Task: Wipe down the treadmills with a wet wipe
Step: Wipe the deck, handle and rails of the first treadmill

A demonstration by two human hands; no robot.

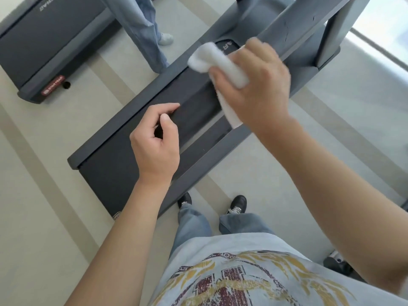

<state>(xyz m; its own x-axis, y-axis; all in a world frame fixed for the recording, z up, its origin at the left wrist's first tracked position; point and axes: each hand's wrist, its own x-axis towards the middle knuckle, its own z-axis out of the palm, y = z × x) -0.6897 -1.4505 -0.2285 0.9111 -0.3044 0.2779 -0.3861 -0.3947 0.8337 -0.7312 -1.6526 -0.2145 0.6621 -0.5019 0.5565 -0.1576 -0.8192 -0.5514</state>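
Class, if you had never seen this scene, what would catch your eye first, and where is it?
First, the white wet wipe, bunched in the right hand high in the middle, above the dark treadmill that crosses the view. Next, the left hand, loosely curled and holding nothing, at centre. A second treadmill lies upper left.

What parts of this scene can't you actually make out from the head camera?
- Whether the wet wipe touches the treadmill: the right hand gripping it hides the contact.
- Treadmill console: cut off by the top edge.
- Logo near the wipe: partly covered by wipe and hand.
- Second treadmill: its red label is too small to read.
- Bystander's legs: body cut off at the top edge.
- Left hand: loosely curled, apparently holding nothing.
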